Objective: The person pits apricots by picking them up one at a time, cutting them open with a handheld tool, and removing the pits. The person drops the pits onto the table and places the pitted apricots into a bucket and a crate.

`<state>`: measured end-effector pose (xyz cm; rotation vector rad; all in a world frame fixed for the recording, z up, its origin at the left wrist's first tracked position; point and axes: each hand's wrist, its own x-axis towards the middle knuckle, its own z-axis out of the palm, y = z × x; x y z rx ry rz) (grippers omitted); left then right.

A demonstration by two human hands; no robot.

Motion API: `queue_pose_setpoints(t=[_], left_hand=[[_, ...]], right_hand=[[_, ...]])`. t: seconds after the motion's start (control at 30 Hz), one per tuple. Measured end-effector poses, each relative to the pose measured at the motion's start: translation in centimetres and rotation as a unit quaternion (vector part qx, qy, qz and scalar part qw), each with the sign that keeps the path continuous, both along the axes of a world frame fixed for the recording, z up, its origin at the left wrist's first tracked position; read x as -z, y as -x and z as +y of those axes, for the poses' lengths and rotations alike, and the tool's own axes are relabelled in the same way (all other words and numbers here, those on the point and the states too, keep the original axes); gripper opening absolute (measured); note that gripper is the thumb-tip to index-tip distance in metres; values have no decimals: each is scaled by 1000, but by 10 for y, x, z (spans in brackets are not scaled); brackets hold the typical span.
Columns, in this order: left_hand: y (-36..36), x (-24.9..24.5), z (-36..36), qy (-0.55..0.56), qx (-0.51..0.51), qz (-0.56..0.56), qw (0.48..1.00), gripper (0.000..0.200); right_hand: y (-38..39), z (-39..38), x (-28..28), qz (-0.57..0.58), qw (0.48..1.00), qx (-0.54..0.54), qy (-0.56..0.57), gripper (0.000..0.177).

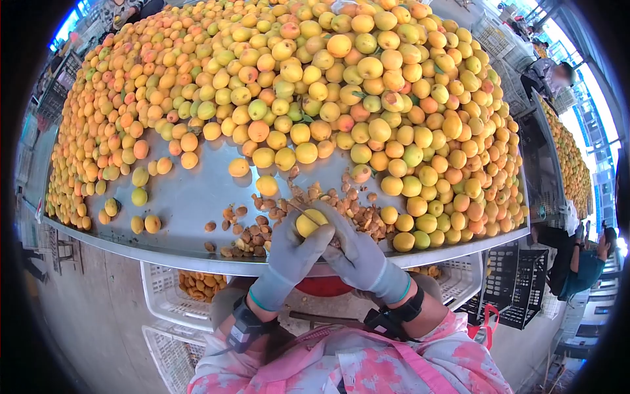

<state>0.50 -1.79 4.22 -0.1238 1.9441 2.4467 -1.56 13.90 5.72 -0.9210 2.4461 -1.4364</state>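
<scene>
A yellow apricot [311, 223] sits in my gloved left hand [292, 246], whose fingers are closed around it. Across the fruit lies a thin, dark, blade-like tool [304, 213]; its near end runs to my right hand [354, 248]. That hand, also in a grey glove, is closed, touching the left, and its palm side is hidden. Brown apricot pits [256, 238] lie around both hands on the metal table [197, 190], close to its front edge. Whole apricots [289, 65] are heaped beyond them.
Below the table edge stand a white crate [161, 292] with orange halved fruit [200, 284] and another white crate [164, 354]. Black crates [515, 285] are at right. A red container [323, 285] is partly hidden under my hands. Other people [577, 262] are near the sides.
</scene>
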Motion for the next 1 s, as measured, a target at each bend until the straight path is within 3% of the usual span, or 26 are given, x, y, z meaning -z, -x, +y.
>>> queue_pose_setpoints(t=[0.07, 0.2, 0.27, 0.37, 0.47, 0.6, 0.8, 0.87, 0.9, 0.97, 1.0], left_hand=[[0, -11, 1, -26, 10, 3, 1000, 25], [-5, -15, 0, -47, 33, 7, 998, 22], [-6, -16, 1, -48, 54, 17, 997, 19], [-6, -21, -1, -38, 70, 55, 995, 18], [-7, -18, -1, -30, 74, 69, 994, 17], [-5, -16, -3, -51, 89, 64, 993, 17], [-4, -14, -6, 10, 111, 20, 994, 17], [-3, -6, -2, 88, 45, 14, 995, 18], [-4, 3, -1, 95, 15, 27, 995, 22], [-1, 6, 1, 7, 10, 41, 999, 26], [-3, 4, 1, 46, -1, 27, 999, 28]], right_hand=[[0, 3, -14, -139, 989, -25, -36, 60], [1, 8, -13, -146, 988, -52, -28, 60], [3, 12, -2, -15, 997, -69, 7, 68], [7, 12, -8, -5, 995, -89, 40, 67], [9, 17, -12, -54, 990, -119, 47, 67], [8, 17, -8, -33, 993, -105, 50, 66], [13, 22, -12, -91, 990, -107, 10, 64], [14, 19, -1, -63, 995, -70, 26, 63], [15, 20, -1, -112, 990, -67, -44, 57], [13, 15, -15, -139, 984, -52, -97, 59], [11, 14, -11, -114, 989, -41, -82, 60]])
